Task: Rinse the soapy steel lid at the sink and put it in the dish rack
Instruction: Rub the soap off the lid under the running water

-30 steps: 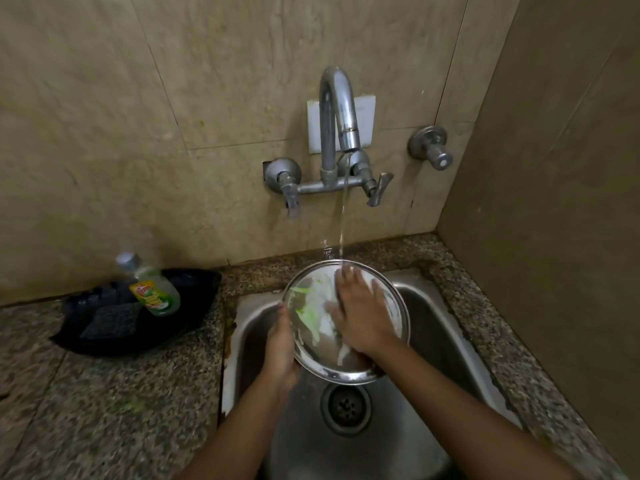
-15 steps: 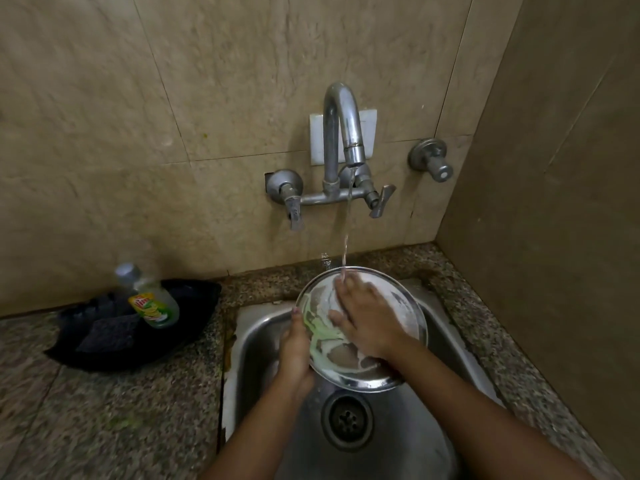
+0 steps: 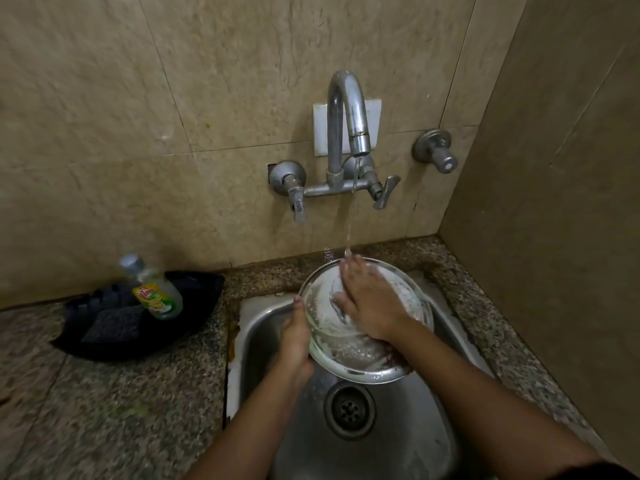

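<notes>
The round steel lid is tilted over the steel sink, its face streaked with white foam. My left hand grips its left rim, thumb on top. My right hand lies flat on the lid's face with fingers spread, fingertips at the far rim. A thin stream of water falls from the tap onto those fingertips and the lid's upper edge. No dish rack is in view.
A black tray on the speckled granite counter at left holds a dish soap bottle and a dark scrub pad. The sink drain lies below the lid. Tiled walls close in behind and at right.
The green soap smear on the lid has washed away, leaving white foam. My right hand has slid up across the lid's face towards the water stream. The view has tilted up slightly.
</notes>
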Demonstrator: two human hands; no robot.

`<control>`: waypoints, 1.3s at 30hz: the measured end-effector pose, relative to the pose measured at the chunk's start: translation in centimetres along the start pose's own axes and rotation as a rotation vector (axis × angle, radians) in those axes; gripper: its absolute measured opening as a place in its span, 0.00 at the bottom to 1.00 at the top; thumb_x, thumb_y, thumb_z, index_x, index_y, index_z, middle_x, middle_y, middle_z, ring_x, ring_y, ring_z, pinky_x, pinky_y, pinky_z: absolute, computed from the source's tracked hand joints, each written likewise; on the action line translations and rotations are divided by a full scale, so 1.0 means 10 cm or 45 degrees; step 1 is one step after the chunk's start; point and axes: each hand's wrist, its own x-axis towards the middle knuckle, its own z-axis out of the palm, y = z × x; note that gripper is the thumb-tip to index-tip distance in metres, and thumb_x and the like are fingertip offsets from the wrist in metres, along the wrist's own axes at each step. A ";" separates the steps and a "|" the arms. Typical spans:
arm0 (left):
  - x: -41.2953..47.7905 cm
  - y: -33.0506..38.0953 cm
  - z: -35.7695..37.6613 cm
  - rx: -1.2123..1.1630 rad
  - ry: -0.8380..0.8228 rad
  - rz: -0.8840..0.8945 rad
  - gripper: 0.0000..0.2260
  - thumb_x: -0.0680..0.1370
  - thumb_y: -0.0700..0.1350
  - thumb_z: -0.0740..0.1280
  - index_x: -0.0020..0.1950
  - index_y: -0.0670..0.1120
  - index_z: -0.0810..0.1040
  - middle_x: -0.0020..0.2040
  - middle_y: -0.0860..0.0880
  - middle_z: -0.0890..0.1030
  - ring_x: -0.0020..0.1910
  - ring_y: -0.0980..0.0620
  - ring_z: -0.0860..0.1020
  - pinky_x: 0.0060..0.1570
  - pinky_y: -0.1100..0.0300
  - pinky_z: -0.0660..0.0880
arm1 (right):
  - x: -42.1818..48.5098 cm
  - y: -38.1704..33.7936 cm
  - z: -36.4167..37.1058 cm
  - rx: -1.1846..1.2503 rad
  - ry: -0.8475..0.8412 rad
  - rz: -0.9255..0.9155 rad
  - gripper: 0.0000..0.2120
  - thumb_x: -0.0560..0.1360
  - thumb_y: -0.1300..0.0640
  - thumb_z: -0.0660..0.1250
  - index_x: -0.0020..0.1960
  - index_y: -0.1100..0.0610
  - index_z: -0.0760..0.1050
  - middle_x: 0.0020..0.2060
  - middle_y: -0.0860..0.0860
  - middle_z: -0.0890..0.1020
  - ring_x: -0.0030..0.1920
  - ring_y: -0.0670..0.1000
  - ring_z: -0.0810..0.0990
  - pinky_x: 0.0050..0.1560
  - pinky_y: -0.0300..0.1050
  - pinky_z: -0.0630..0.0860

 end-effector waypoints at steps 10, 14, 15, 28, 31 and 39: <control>0.17 0.11 -0.20 0.025 0.103 -0.023 0.27 0.77 0.65 0.56 0.57 0.45 0.81 0.52 0.42 0.85 0.50 0.43 0.83 0.47 0.51 0.79 | -0.61 0.19 -0.19 -0.121 -0.249 -0.339 0.30 0.81 0.41 0.46 0.78 0.48 0.40 0.77 0.47 0.42 0.77 0.48 0.39 0.73 0.44 0.38; 0.02 0.10 -0.02 0.094 0.063 -0.014 0.23 0.79 0.62 0.56 0.52 0.46 0.82 0.49 0.43 0.85 0.49 0.44 0.83 0.51 0.51 0.79 | -0.18 0.17 -0.14 -0.104 -0.011 0.012 0.34 0.79 0.40 0.49 0.78 0.57 0.47 0.78 0.54 0.50 0.78 0.52 0.49 0.75 0.47 0.45; -0.01 0.11 0.02 0.096 0.051 -0.010 0.24 0.79 0.62 0.56 0.54 0.46 0.82 0.50 0.42 0.85 0.49 0.44 0.83 0.51 0.51 0.79 | -0.09 0.06 -0.12 -0.043 -0.003 -0.017 0.33 0.80 0.42 0.51 0.78 0.57 0.47 0.78 0.54 0.49 0.78 0.53 0.48 0.75 0.47 0.45; 0.09 0.17 -0.12 0.078 0.065 -0.041 0.18 0.79 0.54 0.64 0.57 0.40 0.79 0.48 0.40 0.84 0.47 0.42 0.82 0.46 0.50 0.80 | -0.58 0.41 -0.27 -0.162 -0.202 -0.102 0.29 0.81 0.44 0.48 0.78 0.49 0.43 0.78 0.47 0.44 0.77 0.48 0.42 0.74 0.47 0.42; 0.00 0.10 -0.05 0.105 -0.025 -0.079 0.14 0.74 0.38 0.71 0.58 0.37 0.79 0.48 0.37 0.84 0.42 0.41 0.83 0.40 0.52 0.82 | -0.26 0.36 -0.22 -0.194 -0.062 0.041 0.30 0.81 0.46 0.49 0.78 0.57 0.46 0.78 0.54 0.49 0.78 0.54 0.47 0.76 0.53 0.46; -0.06 0.12 -0.14 0.216 -0.148 0.012 0.09 0.73 0.31 0.68 0.52 0.38 0.81 0.39 0.41 0.85 0.33 0.46 0.83 0.36 0.57 0.80 | 0.29 0.05 -0.08 0.129 0.116 -0.288 0.18 0.82 0.50 0.51 0.68 0.52 0.70 0.65 0.54 0.76 0.66 0.54 0.71 0.65 0.50 0.63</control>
